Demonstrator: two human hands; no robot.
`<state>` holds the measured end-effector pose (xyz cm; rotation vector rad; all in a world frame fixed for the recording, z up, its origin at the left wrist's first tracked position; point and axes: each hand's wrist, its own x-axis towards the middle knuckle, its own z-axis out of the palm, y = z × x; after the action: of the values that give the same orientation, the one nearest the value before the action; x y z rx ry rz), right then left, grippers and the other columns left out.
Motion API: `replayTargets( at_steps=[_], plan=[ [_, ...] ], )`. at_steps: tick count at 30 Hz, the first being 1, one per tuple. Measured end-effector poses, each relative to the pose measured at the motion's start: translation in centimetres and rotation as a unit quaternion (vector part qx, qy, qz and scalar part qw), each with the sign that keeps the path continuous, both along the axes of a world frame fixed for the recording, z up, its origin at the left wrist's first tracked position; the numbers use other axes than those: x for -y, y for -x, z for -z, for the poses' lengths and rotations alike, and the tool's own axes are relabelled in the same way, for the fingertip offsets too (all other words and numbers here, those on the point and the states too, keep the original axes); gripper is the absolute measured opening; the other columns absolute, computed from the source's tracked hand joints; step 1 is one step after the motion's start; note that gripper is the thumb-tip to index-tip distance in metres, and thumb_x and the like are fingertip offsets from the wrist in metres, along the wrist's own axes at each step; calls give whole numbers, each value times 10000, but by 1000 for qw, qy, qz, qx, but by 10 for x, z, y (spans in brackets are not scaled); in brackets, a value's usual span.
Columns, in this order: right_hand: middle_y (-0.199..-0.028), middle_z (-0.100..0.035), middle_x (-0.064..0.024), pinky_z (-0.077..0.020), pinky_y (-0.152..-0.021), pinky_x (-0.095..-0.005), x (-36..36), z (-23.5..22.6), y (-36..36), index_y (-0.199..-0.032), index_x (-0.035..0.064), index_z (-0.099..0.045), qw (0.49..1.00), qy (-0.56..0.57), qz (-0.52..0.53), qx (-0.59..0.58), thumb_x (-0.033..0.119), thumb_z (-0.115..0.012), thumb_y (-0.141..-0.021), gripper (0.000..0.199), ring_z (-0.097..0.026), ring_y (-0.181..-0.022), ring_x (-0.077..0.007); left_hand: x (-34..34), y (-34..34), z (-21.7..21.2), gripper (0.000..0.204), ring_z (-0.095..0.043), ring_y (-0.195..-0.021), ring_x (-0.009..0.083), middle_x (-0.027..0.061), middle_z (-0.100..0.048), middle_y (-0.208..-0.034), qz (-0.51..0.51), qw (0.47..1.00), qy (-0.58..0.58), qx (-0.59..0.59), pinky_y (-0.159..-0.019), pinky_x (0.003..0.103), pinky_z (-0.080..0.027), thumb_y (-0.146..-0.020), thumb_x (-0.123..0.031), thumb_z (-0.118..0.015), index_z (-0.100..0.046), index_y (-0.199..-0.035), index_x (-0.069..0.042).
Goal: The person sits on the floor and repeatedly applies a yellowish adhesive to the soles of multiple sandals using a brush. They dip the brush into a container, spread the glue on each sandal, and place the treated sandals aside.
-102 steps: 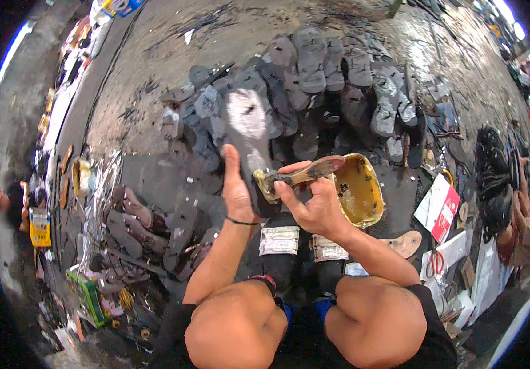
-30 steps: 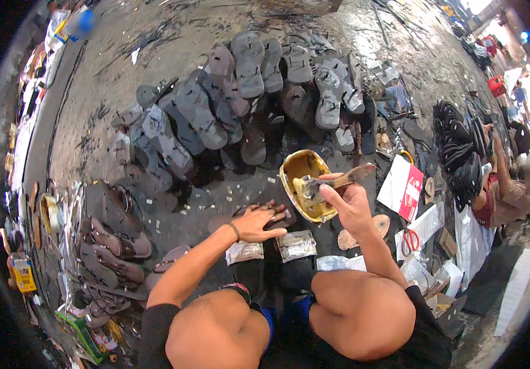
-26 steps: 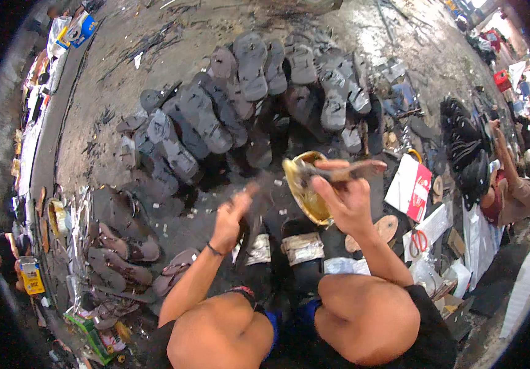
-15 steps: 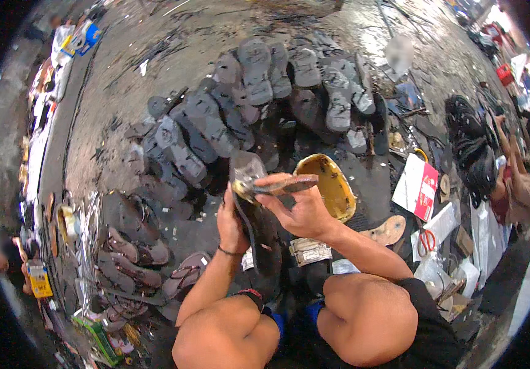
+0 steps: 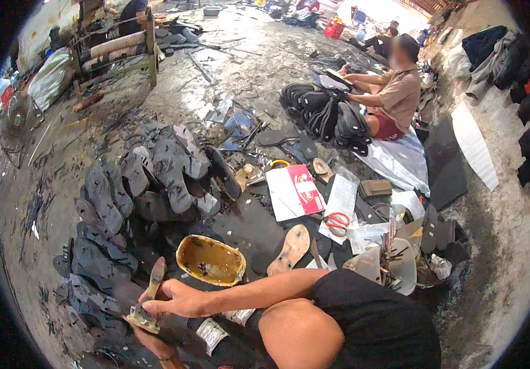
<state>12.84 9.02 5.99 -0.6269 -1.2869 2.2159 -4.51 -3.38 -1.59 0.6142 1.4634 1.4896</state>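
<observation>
My right hand [image 5: 182, 299] is closed round a brush [image 5: 156, 280], its handle pointing up and its yellowish, glue-coated end low by my left hand. My left hand [image 5: 149, 343] shows only in part at the lower edge, behind the brush. A dark sandal sole [image 5: 131, 294], blurred at its tip, sticks up from it; the rest is hidden. Just beyond my right hand stands a yellow tub [image 5: 238, 265] with brown glue-like liquid inside. Grey sandal soles [image 5: 169, 175] stand and lean in a curved row on the left.
A tan sole-shaped piece [image 5: 290, 247], a red-and-white box [image 5: 295, 192] and red-handled scissors [image 5: 337, 223] lie to the right. Farther back, another person [image 5: 397, 92] sits beside a pile of black soles [image 5: 314, 111]. A container with thin sticks [image 5: 400, 261] stands near my right knee.
My view has swung to the right, bringing the seated person and right wall into sight. My hands now appear lower left. The brush remains in my right hand, its handle now more upright.
</observation>
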Motion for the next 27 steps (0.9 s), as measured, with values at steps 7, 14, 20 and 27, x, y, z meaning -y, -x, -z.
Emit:
replayTargets(
  at_steps=[7,14,20,27],
  plan=[
    [-1104,-696,-59,-486,-931,-315,-18,14,-22,-1204,25,-660,991,-4,98,95,292,-666,-982,347,-621,-1045,-144,10,-48,-41,810,-562,-1135,233,113,-567,-1290,6,916,33,399,-979,374,-465,-971,-705,-402,-492,-1382,-13],
    [-966,-717,-175,-540,-817,-404,13,5,21,-1014,-3,-671,926,-363,13,104,207,-671,-908,236,-700,-898,-286,-33,-28,-96,851,-562,-1115,226,98,-582,-1278,-37,945,-68,318,-994,365,-454,-930,-745,-454,-504,-1368,-17],
    [-983,-736,-156,-546,-827,-379,3,-8,7,-1033,27,-709,968,-232,62,66,262,-706,-900,270,-708,-920,-266,-50,-31,-55,855,-609,-1028,196,75,-650,-1126,-84,953,-125,264,-909,364,-503,-915,-767,-446,-553,-1320,-23],
    [-990,-739,-147,-539,-846,-368,-8,-26,13,-1053,-13,-689,938,-312,124,85,192,-708,-923,244,-712,-922,-235,-57,-27,-73,612,-662,-893,164,37,-686,-1030,-124,935,-118,310,-770,323,-562,-942,-654,-548,-641,-1151,-86]
  ],
)
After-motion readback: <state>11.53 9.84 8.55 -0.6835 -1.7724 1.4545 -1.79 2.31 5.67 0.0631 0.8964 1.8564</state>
